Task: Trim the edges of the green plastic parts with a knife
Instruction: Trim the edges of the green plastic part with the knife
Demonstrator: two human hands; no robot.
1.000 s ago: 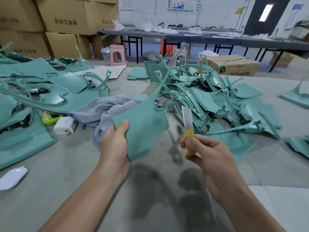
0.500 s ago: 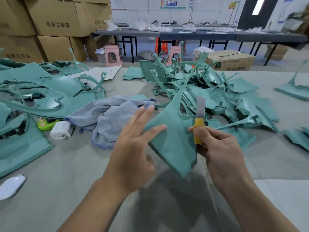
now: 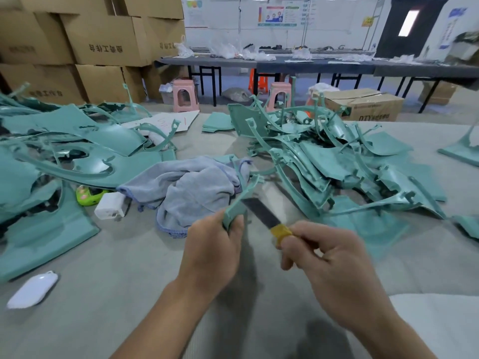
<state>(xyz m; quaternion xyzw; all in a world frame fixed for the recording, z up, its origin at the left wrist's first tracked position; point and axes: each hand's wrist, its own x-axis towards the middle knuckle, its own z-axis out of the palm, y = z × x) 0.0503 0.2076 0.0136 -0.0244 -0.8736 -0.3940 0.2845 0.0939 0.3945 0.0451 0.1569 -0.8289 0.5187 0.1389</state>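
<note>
The left hand (image 3: 211, 251) grips a green plastic part (image 3: 239, 203) by its lower end, fingers curled round it, holding it edge-on above the grey work table (image 3: 103, 294). The part looks narrow from here, matte teal, rising up and to the right to a small tab at its tip. The right hand (image 3: 329, 265) is closed round a knife (image 3: 269, 220) with a yellow-wrapped handle; its dark flat blade points up and left and meets the part's edge just above the left fingers.

One part is in hand and there is one knife. Behind it lies one crumpled grey cloth (image 3: 191, 190). One tangled heap of green parts (image 3: 337, 161) sits to the right, too many to count, and a second spread of larger green panels (image 3: 51, 156) to the left. Two pink stools (image 3: 185, 95) stand beyond the table.
</note>
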